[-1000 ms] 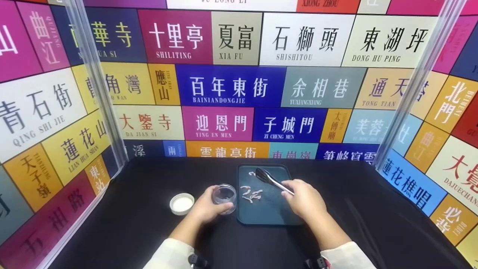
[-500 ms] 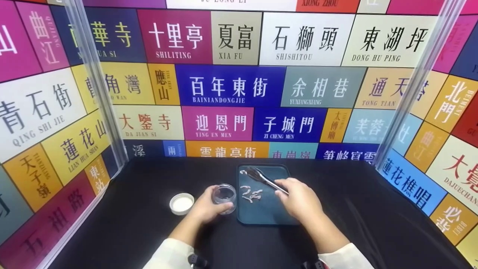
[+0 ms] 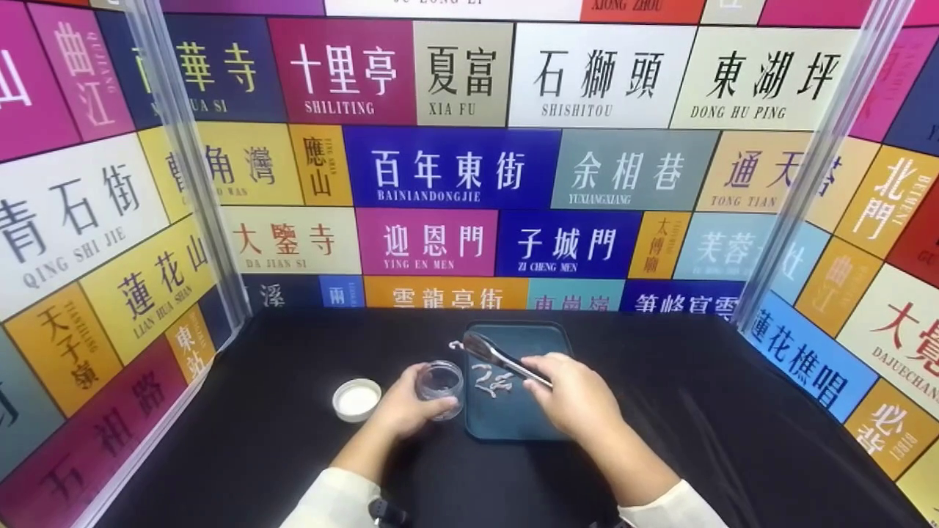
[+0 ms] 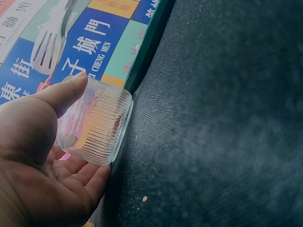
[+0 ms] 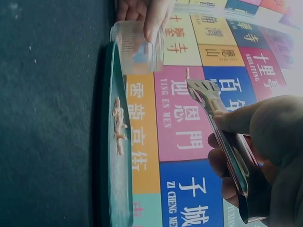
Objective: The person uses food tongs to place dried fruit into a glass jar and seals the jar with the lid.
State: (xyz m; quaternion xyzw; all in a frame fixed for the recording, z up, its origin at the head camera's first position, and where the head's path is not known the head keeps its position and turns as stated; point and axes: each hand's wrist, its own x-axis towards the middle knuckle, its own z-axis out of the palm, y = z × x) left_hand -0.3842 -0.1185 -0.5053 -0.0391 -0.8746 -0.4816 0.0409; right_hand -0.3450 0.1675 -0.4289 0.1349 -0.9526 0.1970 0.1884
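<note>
My left hand (image 3: pixel 406 408) holds a clear plastic jar (image 3: pixel 440 385) upright on the table, thumb on its near side. Ribbed walls show on the jar (image 4: pixel 104 125) in the left wrist view. Metal tongs (image 3: pixel 499 356) are gripped in my right hand (image 3: pixel 582 394), with their slotted tips pointing left above the tray's left edge. A small pale, curled piece (image 5: pixel 187 73) is pinched at the tips, raised above the jar's level in the right wrist view. Several similar pale pieces (image 3: pixel 495 381) lie on the dark green tray (image 3: pixel 524 422).
A round white lid (image 3: pixel 357 400) lies left of the left hand, on the black tablecloth (image 3: pixel 286 440). The tray sits just right of the jar. Behind stands a wall (image 3: pixel 455 169) of colourful Chinese place-name signs, with clear upright panel edges at both sides.
My right hand has moved left with the tongs, carrying the pale piece from over the tray to past its left edge. The left hand and jar have stayed in place.
</note>
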